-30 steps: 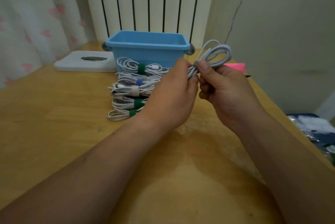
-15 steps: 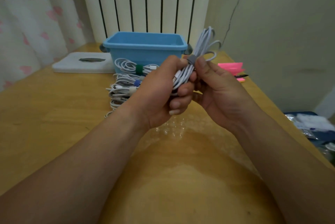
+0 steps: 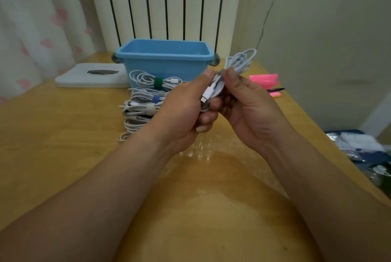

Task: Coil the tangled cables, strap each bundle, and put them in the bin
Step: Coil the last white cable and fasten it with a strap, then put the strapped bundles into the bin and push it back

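Both hands hold one coiled white cable (image 3: pixel 240 61) above the wooden table (image 3: pixel 53 134). My left hand (image 3: pixel 182 111) grips its lower half, with a white plug sticking out between the fingers. My right hand (image 3: pixel 249 109) pinches the grey strap (image 3: pixel 221 72) round the coil's middle with thumb and fingers. The coil's upper loops stick up to the right of the blue bin (image 3: pixel 165 60). A stack of strapped white cable bundles (image 3: pixel 146 100) with green, blue and beige straps lies in front of the bin, partly hidden by my left hand.
A white flat tissue box (image 3: pixel 91 76) lies left of the bin. Pink sticky notes (image 3: pixel 265 80) and a pen sit at the table's right edge. A radiator stands behind the bin. Bags lie on the floor at the right.
The coil has tilted from lying sideways to pointing up and right. My left hand has turned palm-in and wrapped round its lower end, and a plug now shows.
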### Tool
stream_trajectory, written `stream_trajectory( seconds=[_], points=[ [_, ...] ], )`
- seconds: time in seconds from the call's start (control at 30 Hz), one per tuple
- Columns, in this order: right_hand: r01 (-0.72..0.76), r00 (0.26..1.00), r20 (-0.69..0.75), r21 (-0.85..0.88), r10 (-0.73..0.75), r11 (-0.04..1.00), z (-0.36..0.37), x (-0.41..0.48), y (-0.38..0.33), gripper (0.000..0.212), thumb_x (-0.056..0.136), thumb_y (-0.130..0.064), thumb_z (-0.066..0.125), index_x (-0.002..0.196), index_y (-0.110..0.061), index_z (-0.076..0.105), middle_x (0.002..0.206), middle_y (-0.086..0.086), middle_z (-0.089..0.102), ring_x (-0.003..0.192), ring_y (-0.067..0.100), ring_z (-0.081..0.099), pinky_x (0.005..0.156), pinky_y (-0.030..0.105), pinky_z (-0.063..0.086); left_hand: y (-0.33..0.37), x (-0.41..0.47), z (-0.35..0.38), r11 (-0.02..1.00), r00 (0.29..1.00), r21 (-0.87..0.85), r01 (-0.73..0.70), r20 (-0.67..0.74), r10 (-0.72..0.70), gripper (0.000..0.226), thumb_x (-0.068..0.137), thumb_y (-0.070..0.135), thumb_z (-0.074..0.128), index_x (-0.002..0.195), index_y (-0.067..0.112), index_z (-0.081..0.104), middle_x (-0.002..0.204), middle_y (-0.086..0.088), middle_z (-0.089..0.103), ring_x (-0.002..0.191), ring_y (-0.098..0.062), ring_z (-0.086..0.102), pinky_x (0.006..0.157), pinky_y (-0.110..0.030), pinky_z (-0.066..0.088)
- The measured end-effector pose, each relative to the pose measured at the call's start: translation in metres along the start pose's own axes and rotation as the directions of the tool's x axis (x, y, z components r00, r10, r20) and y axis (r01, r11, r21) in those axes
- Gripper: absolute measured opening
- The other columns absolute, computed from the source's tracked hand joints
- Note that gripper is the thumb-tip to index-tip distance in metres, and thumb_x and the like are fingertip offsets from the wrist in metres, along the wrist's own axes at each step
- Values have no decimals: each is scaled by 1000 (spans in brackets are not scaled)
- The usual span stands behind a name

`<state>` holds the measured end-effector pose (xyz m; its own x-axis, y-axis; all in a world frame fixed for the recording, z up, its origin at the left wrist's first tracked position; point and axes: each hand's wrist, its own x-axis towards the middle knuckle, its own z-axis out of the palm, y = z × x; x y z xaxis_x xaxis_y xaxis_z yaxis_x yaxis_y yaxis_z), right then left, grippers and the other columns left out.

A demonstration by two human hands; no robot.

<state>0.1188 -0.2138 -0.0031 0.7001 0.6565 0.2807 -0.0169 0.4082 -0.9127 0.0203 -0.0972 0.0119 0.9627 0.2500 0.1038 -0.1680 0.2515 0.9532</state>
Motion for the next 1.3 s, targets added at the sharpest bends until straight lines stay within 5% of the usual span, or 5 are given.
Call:
stream_trajectory(
  seconds=[0.57,0.77,0.87,1.07,1.3],
  points=[
    [15,999,41,29,-16,999,-11,-1,-5,39,105,-39,51,126,-12,68,105,10,69,87,28,67,67,38,57,-2,-10,15,873,976,474,-119,-107,191,46,113,49,44,115,6,61,90,-7,67,77,-23,65,68,-41,59],
    [-68,917,-399,-188,-13,980,-35,7,-2,34,106,-43,58,100,-13,72,96,5,75,86,19,77,80,41,61,38,-24,-16,819,813,534,-207,-372,448,14,110,36,54,115,24,59,102,10,63,90,-3,61,67,-14,52],
    [-120,954,-250,-826,-167,551,-16,-5,3,39,99,-51,66,87,-15,73,83,5,76,70,12,71,63,35,52,64,-38,-43,823,741,518,-234,-454,496,15,109,33,55,117,21,60,108,3,67,96,-9,65,70,-18,51],
    [533,845,533,-835,40,-134,94,-39,22,27,95,-53,65,111,-32,69,105,-9,65,97,14,59,78,35,47,36,-95,-95,400,723,901,-170,-161,671,26,107,34,56,131,27,58,124,8,61,113,-8,56,95,-25,50],
    [280,948,317,-883,39,377,90,-38,14,12,96,-39,71,106,-34,66,103,-17,63,96,-2,60,76,17,47,0,-113,-130,-8,970,997,-72,72,234,45,102,65,43,138,40,52,133,14,61,124,-10,53,115,-44,37]
  ],
)
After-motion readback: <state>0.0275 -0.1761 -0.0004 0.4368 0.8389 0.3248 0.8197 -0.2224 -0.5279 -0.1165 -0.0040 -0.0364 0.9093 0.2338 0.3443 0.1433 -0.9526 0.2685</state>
